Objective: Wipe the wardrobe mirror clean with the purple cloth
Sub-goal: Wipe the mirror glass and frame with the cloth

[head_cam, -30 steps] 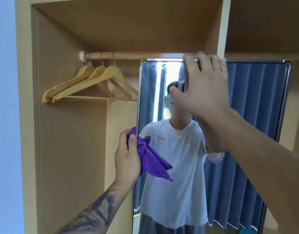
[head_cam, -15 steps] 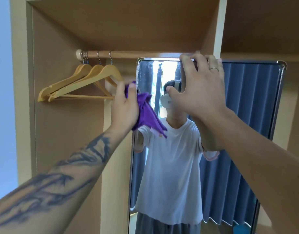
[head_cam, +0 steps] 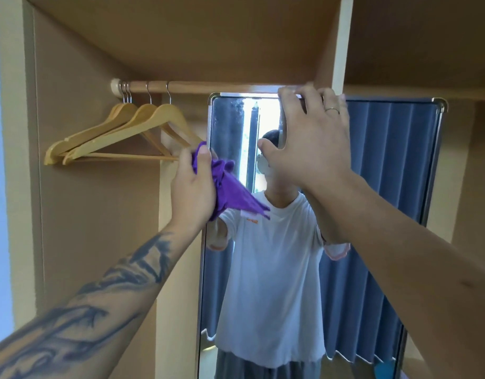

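Observation:
A tall metal-framed mirror [head_cam: 386,165] stands inside the open wardrobe, reflecting a person in a white shirt and blue curtains. My left hand [head_cam: 193,187] grips a bunched purple cloth [head_cam: 230,190] and presses it against the glass near the mirror's upper left edge. My right hand [head_cam: 309,143] is spread over the mirror's top edge, fingers hooked on the frame, holding it steady. Smudges show on the glass at the top left.
Several wooden hangers [head_cam: 120,135] hang from a wooden rail [head_cam: 197,86] just left of the mirror, close to my left hand. Wardrobe side panels [head_cam: 99,214] and a shelf [head_cam: 181,36] above box in the space.
My left hand with the cloth rose from mid-height to the upper left of the mirror, then dropped slightly lower on the glass. My right hand stayed on the top edge.

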Demonstrator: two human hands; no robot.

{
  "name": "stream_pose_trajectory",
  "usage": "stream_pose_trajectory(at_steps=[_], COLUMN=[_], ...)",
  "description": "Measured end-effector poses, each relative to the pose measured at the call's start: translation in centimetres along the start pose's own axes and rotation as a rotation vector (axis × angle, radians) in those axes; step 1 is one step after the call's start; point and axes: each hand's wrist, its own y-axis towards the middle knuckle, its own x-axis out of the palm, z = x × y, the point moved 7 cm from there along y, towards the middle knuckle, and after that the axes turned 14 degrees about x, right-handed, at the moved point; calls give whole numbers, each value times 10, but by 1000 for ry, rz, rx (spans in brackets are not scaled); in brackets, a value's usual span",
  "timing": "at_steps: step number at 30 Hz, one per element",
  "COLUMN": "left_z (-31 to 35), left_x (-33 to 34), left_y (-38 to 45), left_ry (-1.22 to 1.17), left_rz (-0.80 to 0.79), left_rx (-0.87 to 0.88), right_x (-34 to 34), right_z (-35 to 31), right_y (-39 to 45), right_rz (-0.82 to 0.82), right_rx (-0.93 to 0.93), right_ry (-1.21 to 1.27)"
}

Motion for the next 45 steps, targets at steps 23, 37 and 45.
stream_pose_trajectory(at_steps=[23,37,45], left_z=[16,-53,-87], left_x=[4,-12,-32], left_y=[45,-81,-174], left_ry=[-55,-56,-33], left_rz=[-72,-168,-200], left_rx=[-23,-148,-240], right_x=[0,-1,-1], right_z=[0,-3,-1], right_y=[-1,-3,-7], right_rz=[-6,3,-37], right_rx=[-1,11,14], right_ry=[-8,-4,-19])
